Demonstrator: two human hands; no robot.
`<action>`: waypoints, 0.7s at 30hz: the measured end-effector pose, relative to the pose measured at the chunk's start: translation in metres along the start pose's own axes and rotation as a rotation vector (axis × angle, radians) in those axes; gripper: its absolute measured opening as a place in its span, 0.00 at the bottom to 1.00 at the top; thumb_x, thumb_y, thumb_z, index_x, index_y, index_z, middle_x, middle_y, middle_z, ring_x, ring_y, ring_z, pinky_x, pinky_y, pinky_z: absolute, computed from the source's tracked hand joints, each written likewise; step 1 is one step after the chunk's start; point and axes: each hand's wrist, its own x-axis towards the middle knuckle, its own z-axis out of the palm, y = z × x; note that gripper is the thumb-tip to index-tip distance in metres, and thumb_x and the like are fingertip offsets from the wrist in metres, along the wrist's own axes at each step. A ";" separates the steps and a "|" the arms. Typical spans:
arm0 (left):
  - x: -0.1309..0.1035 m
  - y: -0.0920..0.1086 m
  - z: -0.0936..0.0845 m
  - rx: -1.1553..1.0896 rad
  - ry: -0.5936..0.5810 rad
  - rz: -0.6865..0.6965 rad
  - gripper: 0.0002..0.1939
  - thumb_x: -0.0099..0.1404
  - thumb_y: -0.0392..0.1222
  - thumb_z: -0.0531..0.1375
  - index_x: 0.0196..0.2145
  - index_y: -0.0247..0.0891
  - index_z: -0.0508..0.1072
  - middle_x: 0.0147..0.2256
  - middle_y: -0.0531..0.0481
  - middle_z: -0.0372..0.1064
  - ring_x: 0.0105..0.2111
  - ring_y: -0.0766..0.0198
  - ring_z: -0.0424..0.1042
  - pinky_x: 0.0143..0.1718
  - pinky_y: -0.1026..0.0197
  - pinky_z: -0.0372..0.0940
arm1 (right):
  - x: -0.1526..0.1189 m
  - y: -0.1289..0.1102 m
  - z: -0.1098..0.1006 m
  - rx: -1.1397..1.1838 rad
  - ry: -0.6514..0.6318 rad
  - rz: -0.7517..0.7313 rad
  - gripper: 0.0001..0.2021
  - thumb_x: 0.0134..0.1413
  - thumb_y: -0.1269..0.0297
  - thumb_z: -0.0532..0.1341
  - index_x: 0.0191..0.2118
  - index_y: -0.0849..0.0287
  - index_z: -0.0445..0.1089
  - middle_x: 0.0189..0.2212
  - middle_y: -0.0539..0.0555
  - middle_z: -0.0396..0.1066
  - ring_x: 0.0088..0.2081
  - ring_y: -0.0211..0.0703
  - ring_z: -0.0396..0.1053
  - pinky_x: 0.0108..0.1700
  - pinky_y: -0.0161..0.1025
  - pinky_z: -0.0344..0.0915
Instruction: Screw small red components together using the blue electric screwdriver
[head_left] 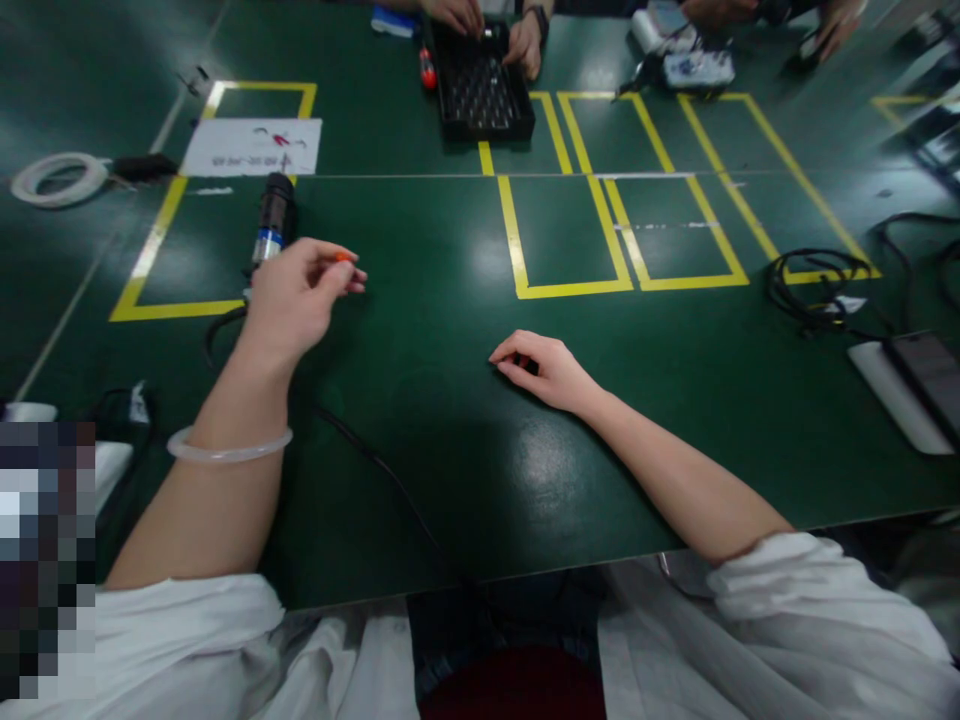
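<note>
My left hand (304,290) is raised over the left part of the green table, its thumb and fingers pinched on a small orange piece (344,257). Most of that piece is hidden by the fingers. Just behind this hand, a black and silver cylindrical device with a blue band (274,212) lies partly covered by it. My right hand (544,368) rests on the tabletop near the middle, fingers curled and thumb close to the index finger. Whether anything small is between those fingertips is hidden.
Yellow tape frames (576,290) mark the green table (420,400). Across it, another person's hands (525,45) work at a black tray (487,130) of small parts. A white printed sheet (247,148) and white cable coil (60,180) lie left; a black cable coil (814,290) lies right.
</note>
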 end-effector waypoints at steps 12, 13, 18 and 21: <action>-0.054 0.059 0.088 -0.594 -0.733 0.003 0.35 0.73 0.48 0.57 0.72 0.33 0.55 0.34 0.48 0.71 0.36 0.60 0.73 0.42 0.56 0.70 | 0.000 0.000 0.003 0.103 -0.023 -0.060 0.11 0.62 0.67 0.64 0.49 0.57 0.70 0.38 0.52 0.75 0.37 0.39 0.72 0.40 0.37 0.69; -0.054 0.057 0.090 -0.609 -0.733 0.007 0.35 0.73 0.48 0.58 0.72 0.33 0.55 0.34 0.48 0.71 0.36 0.60 0.73 0.41 0.57 0.69 | 0.001 0.000 0.003 0.100 -0.030 -0.069 0.08 0.62 0.67 0.64 0.47 0.57 0.71 0.38 0.52 0.74 0.36 0.39 0.72 0.40 0.37 0.69; -0.053 0.054 0.093 -0.648 -0.672 -0.034 0.30 0.74 0.49 0.56 0.68 0.33 0.59 0.38 0.45 0.73 0.36 0.61 0.74 0.38 0.60 0.70 | 0.001 0.001 0.003 0.101 0.023 -0.043 0.06 0.63 0.68 0.64 0.45 0.59 0.71 0.35 0.51 0.74 0.34 0.37 0.71 0.37 0.35 0.68; -0.053 0.058 0.094 -0.641 -0.623 -0.057 0.23 0.72 0.48 0.59 0.59 0.34 0.65 0.39 0.45 0.72 0.38 0.60 0.75 0.36 0.61 0.71 | 0.001 0.003 0.003 0.096 0.048 0.012 0.07 0.62 0.65 0.65 0.45 0.59 0.71 0.34 0.51 0.74 0.33 0.38 0.70 0.36 0.35 0.67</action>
